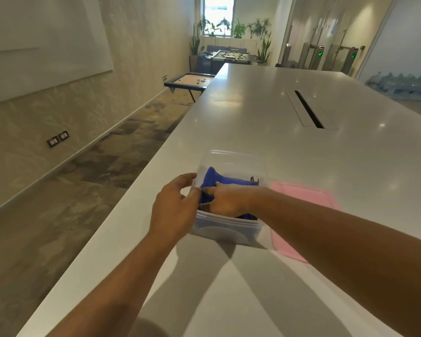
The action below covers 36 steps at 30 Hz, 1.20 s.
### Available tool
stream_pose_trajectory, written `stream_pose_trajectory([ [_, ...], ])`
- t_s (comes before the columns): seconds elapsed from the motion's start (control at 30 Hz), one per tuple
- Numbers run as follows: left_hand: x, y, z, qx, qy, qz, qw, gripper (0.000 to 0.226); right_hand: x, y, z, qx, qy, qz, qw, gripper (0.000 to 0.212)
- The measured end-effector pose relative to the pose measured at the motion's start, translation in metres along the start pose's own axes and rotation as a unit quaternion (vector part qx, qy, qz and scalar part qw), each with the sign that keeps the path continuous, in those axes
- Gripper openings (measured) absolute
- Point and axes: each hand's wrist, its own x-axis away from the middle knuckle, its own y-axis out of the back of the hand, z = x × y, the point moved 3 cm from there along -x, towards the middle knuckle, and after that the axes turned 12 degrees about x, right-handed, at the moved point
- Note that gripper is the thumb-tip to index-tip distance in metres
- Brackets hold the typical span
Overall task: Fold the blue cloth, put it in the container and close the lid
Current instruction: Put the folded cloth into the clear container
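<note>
A clear plastic container (pixel 231 164) stands on the white table near its left edge, with no lid on it. The blue cloth (pixel 214 177) lies bunched inside it, one corner sticking up towards the far rim. My right hand (pixel 225 201) reaches into the container and presses down on the cloth, fingers pointing left. My left hand (pixel 174 207) rests at the container's left rim, with its fingers curled over the edge where the cloth meets it. The pink lid (pixel 299 198) lies flat on the table just right of the container, partly hidden by my right forearm.
The white table (pixel 265 113) stretches far ahead, with a dark cable slot (pixel 309 109) in its middle. Its left edge drops to a carpeted floor. A small game table (pixel 188 80) and a foosball table (pixel 231 55) stand further back.
</note>
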Motion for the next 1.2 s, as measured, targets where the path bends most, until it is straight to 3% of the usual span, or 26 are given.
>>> stream_pose_trajectory([
  [0.13, 0.007, 0.0, 0.01, 0.055, -0.001, -0.016, 0.998, 0.036, -0.017, -0.013, -0.005, 0.1, -0.039, 0.076, 0.991, 0.089],
  [0.23, 0.014, -0.003, 0.017, 0.09, -0.01, -0.027, 0.996, 0.035, -0.023, -0.016, -0.01, 0.117, -0.057, 0.101, 0.986, 0.097],
  [0.5, 0.027, -0.013, 0.029, 0.113, 0.003, -0.039, 0.993, 0.046, -0.035, -0.022, -0.018, 0.114, -0.056, 0.115, 0.985, 0.102],
  [0.6, 0.029, -0.012, 0.024, 0.126, 0.028, -0.031, 0.991, 0.062, -0.032, -0.01, -0.019, 0.114, -0.044, 0.11, 0.986, 0.098],
  [0.67, 0.035, -0.01, 0.016, 0.15, 0.043, -0.031, 0.987, 0.071, -0.026, 0.007, -0.026, 0.054, -0.026, 0.064, 0.996, 0.088],
  [0.73, 0.041, -0.005, 0.008, 0.157, 0.037, -0.043, 0.986, 0.069, -0.009, 0.027, -0.035, -0.014, -0.009, -0.063, 0.998, 0.071],
  [0.83, 0.057, 0.006, 0.002, 0.109, -0.007, -0.093, 0.99, 0.057, 0.03, 0.046, -0.054, -0.114, -0.013, -0.257, 0.959, 0.05],
  [0.93, 0.083, 0.004, -0.016, 0.061, -0.118, -0.11, 0.985, 0.031, 0.08, 0.041, -0.077, -0.19, -0.041, -0.381, 0.904, 0.03],
  [1.0, 0.101, -0.01, -0.029, 0.071, -0.169, -0.053, 0.982, 0.026, 0.106, 0.023, -0.094, -0.198, -0.078, -0.415, 0.885, 0.02],
  [1.1, 0.124, -0.037, -0.043, 0.045, -0.218, 0.061, 0.973, 0.024, 0.135, -0.019, -0.112, -0.18, -0.128, -0.393, 0.893, 0.007],
  [1.2, 0.136, -0.071, -0.046, -0.09, -0.301, 0.151, 0.937, 0.02, 0.153, -0.061, -0.125, -0.169, -0.166, -0.371, 0.898, 0.009],
])
